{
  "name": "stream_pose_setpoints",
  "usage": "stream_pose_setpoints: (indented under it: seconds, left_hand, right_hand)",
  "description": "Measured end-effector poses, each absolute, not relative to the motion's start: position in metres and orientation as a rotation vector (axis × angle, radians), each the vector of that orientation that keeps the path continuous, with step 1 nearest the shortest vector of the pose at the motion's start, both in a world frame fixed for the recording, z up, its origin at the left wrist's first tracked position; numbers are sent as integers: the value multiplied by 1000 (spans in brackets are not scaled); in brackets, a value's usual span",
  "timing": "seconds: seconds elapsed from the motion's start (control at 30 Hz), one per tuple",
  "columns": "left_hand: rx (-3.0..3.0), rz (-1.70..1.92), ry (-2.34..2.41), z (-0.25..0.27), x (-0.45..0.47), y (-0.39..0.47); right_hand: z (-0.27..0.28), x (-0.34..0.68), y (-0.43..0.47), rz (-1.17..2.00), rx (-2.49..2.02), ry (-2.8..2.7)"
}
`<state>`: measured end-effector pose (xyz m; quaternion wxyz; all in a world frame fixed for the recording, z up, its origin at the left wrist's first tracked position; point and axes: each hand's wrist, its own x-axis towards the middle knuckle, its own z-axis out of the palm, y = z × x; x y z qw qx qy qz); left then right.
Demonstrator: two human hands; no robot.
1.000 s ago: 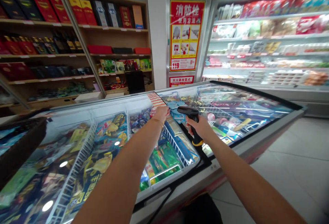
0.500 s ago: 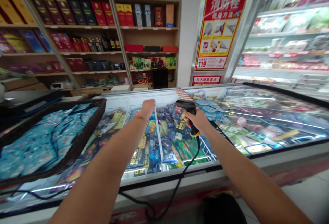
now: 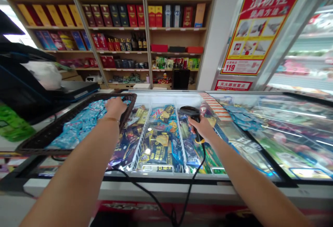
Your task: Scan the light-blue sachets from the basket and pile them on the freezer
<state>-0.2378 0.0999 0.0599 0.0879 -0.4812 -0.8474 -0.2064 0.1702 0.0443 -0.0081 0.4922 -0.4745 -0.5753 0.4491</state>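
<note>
My right hand [image 3: 201, 128] is wrapped round the handle of a black barcode scanner [image 3: 191, 111] with a yellow band at its base. It is held above the glass-topped freezer, its head tilted to the left, and a black cable runs down from it. My left hand [image 3: 116, 108] reaches over the far right end of a dark brown woven basket [image 3: 78, 149], at a heap of small shiny blue packets [image 3: 83, 119]. Its fingers point down and away, mostly hidden behind the hand. Another pile of blue packets [image 3: 243, 117] lies on the freezer's glass to the right.
Below the glass, white wire dividers [image 3: 140, 143] separate bagged frozen goods [image 3: 161, 150]. The scanner's cable [image 3: 153, 197] loops over the freezer's front edge. Black counter equipment [image 3: 20, 81] stands at the left. Shelves of boxes [image 3: 117, 15] and a red fire-hydrant poster [image 3: 260, 29] are behind.
My left hand, a fist above the freezer before, has moved left to the packets in the basket. The view has turned left. My right hand still grips the scanner.
</note>
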Motion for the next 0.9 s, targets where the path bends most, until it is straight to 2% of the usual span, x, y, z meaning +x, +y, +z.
stream_pose_setpoints:
  seconds: [0.17, 0.9]
  left_hand:
    - [-1376, -453, -2754, 50, -245, 108]
    - [-1295, -702, -2706, 51, -251, 106]
  right_hand:
    - [-10, 186, 36, 1140, -1155, -1305]
    - [1, 186, 20, 1090, -1209, -1357]
